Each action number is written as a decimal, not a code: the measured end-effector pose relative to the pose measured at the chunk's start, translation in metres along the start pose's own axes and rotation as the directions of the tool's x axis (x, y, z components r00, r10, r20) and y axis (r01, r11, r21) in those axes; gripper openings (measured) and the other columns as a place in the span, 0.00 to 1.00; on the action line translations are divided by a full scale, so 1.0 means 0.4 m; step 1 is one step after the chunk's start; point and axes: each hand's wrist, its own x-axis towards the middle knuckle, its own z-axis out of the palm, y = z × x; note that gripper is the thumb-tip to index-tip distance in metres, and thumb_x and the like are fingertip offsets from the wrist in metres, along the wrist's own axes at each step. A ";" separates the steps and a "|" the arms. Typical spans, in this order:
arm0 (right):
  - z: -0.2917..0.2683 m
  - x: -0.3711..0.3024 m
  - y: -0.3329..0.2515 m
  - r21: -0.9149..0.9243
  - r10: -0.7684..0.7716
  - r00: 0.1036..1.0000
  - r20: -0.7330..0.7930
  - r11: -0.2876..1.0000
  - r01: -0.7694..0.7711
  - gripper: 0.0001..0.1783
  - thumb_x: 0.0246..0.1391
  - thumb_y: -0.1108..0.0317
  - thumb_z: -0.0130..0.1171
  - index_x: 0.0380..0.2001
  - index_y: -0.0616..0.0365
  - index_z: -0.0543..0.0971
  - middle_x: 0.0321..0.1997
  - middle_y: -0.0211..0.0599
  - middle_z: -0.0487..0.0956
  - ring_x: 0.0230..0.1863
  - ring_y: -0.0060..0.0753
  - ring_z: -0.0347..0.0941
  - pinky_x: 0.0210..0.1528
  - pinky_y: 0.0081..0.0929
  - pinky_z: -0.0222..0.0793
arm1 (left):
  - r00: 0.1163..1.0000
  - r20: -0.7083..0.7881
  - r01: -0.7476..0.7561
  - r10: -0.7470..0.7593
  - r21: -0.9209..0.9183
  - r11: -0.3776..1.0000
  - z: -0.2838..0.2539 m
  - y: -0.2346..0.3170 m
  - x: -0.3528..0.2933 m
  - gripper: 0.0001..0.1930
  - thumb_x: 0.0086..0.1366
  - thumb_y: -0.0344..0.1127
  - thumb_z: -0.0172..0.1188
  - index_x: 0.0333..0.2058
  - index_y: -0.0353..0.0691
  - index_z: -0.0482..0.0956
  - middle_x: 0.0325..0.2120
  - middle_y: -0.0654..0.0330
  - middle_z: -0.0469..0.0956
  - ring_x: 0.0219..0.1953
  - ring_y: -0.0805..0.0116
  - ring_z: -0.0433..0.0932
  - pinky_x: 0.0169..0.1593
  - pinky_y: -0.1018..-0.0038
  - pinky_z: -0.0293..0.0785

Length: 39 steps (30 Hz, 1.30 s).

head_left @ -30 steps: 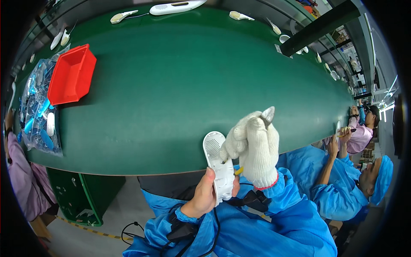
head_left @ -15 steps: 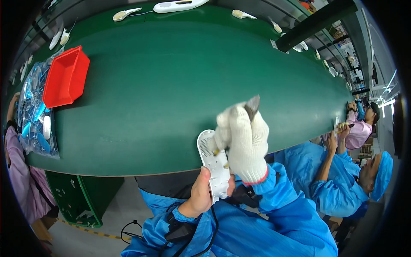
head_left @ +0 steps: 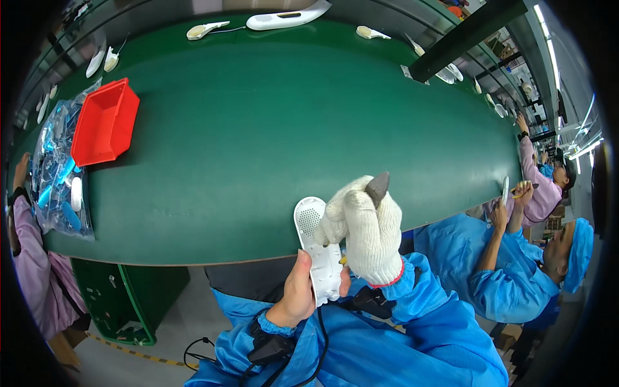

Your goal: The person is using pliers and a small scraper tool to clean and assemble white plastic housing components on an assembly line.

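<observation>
My bare left hand [head_left: 298, 290] grips a white plastic shell [head_left: 327, 274] from below, thumb on its near side and fingertips on the other. The shell is long and narrow, with a rounded end full of small holes pointing away from me. My right hand [head_left: 371, 235], in a white knitted glove with a red cuff edge, is closed around a tool [head_left: 378, 188]. The tool's grey pointed end sticks out above the fist, and a bit of yellow shows below. The glove hides the rest. Gloved fingers overlap the shell's middle; whether they press on it I cannot tell.
A red bin [head_left: 106, 122] stands at the left of the green table [head_left: 258, 129], beside a clear bag [head_left: 61, 168] of blue and white parts. White handheld pieces [head_left: 287, 18] line the far edge. A dark post [head_left: 464, 42] rises at right. A co-worker in blue [head_left: 496, 258] sits close at right.
My gloved hand has shifted a little down towards me, and the tool's grey end has dropped with it. The shell has barely moved. The whole view has tilted slightly.
</observation>
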 end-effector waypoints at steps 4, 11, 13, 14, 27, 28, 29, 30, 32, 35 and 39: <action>0.010 -0.002 -0.002 0.024 0.016 1.000 -0.025 1.000 -0.016 0.17 0.69 0.62 0.44 0.32 0.64 0.73 0.22 0.37 0.75 0.21 0.27 0.73 0.25 0.26 0.69 | 0.999 0.041 -0.020 0.018 0.044 0.999 -0.015 -0.006 -0.004 0.41 0.73 0.67 0.22 0.50 0.33 0.70 0.31 0.55 0.79 0.32 0.66 0.79 0.38 0.71 0.75; 0.012 -0.003 -0.005 0.080 -0.008 0.998 -0.060 0.997 0.013 0.16 0.69 0.63 0.45 0.32 0.65 0.72 0.21 0.36 0.72 0.19 0.26 0.71 0.23 0.27 0.70 | 0.994 0.101 -0.012 -0.038 0.448 0.894 -0.030 -0.021 -0.112 0.23 0.78 0.45 0.40 0.55 0.28 0.69 0.37 0.54 0.79 0.39 0.66 0.79 0.47 0.70 0.75; 0.025 0.007 -0.010 0.165 0.035 0.996 -0.082 0.986 -0.021 0.17 0.69 0.62 0.45 0.31 0.65 0.72 0.20 0.35 0.71 0.19 0.27 0.70 0.23 0.28 0.71 | 0.999 0.011 0.033 -0.046 0.526 0.850 -0.028 -0.022 -0.133 0.20 0.76 0.36 0.41 0.58 0.25 0.64 0.37 0.49 0.78 0.36 0.66 0.78 0.44 0.68 0.75; 0.031 0.010 -0.013 0.245 0.082 0.991 -0.103 0.968 -0.055 0.17 0.70 0.62 0.45 0.30 0.64 0.72 0.20 0.34 0.70 0.18 0.27 0.70 0.23 0.29 0.72 | 0.999 -0.032 0.015 0.004 0.570 0.821 -0.023 -0.018 -0.128 0.18 0.76 0.35 0.39 0.53 0.25 0.68 0.33 0.51 0.79 0.33 0.67 0.78 0.42 0.69 0.76; 0.002 -0.010 0.015 0.137 0.085 0.996 0.009 0.987 -0.086 0.12 0.68 0.63 0.49 0.38 0.62 0.74 0.28 0.34 0.78 0.25 0.20 0.72 0.28 0.23 0.70 | 0.957 -0.211 -0.046 0.199 0.569 0.821 0.003 -0.013 -0.013 0.19 0.77 0.35 0.39 0.36 0.28 0.77 0.23 0.57 0.79 0.26 0.70 0.78 0.34 0.72 0.74; -0.001 -0.011 0.013 0.212 0.109 0.994 0.016 0.971 -0.110 0.12 0.68 0.63 0.49 0.38 0.62 0.74 0.29 0.34 0.78 0.25 0.20 0.72 0.28 0.23 0.70 | 0.957 -0.214 -0.041 0.195 0.566 0.824 0.001 -0.018 -0.014 0.19 0.77 0.35 0.39 0.36 0.28 0.77 0.23 0.57 0.79 0.26 0.70 0.78 0.34 0.72 0.74; -0.003 -0.012 0.013 0.286 0.131 0.991 0.025 0.949 -0.133 0.12 0.68 0.62 0.49 0.39 0.62 0.75 0.29 0.34 0.78 0.25 0.20 0.72 0.28 0.23 0.70 | 0.957 -0.220 -0.043 0.191 0.542 0.839 -0.002 -0.023 -0.015 0.19 0.77 0.36 0.39 0.36 0.27 0.76 0.24 0.56 0.79 0.26 0.71 0.78 0.34 0.72 0.75; -0.008 -0.013 0.021 0.300 0.144 0.989 0.032 0.942 -0.147 0.13 0.68 0.62 0.50 0.39 0.62 0.74 0.29 0.34 0.78 0.25 0.21 0.72 0.28 0.23 0.70 | 0.956 -0.226 -0.045 0.187 0.519 0.854 -0.004 -0.027 -0.016 0.20 0.77 0.36 0.39 0.37 0.27 0.76 0.24 0.56 0.79 0.26 0.71 0.78 0.34 0.72 0.75; 0.001 -0.013 0.019 0.318 0.178 0.984 0.012 0.932 -0.173 0.12 0.68 0.62 0.51 0.39 0.62 0.74 0.28 0.35 0.77 0.25 0.21 0.71 0.27 0.24 0.71 | 0.957 -0.220 -0.049 0.190 0.523 0.851 -0.001 -0.023 -0.016 0.19 0.77 0.36 0.39 0.38 0.26 0.76 0.24 0.56 0.80 0.26 0.71 0.78 0.34 0.73 0.75; 0.015 -0.014 0.009 0.358 0.204 0.979 -0.016 0.915 -0.185 0.12 0.68 0.63 0.51 0.38 0.62 0.74 0.27 0.36 0.77 0.23 0.22 0.71 0.26 0.25 0.72 | 0.961 -0.199 -0.061 0.191 0.524 0.850 -0.004 -0.023 -0.014 0.19 0.77 0.35 0.40 0.39 0.26 0.76 0.24 0.56 0.80 0.27 0.71 0.78 0.34 0.74 0.75; 0.028 -0.011 0.014 0.414 0.198 0.980 -0.023 0.894 -0.171 0.12 0.67 0.62 0.52 0.37 0.62 0.73 0.26 0.37 0.76 0.21 0.22 0.69 0.24 0.28 0.72 | 0.963 -0.194 -0.064 0.188 0.512 0.856 -0.004 -0.021 -0.014 0.18 0.77 0.34 0.40 0.41 0.25 0.77 0.24 0.57 0.80 0.27 0.72 0.78 0.34 0.75 0.74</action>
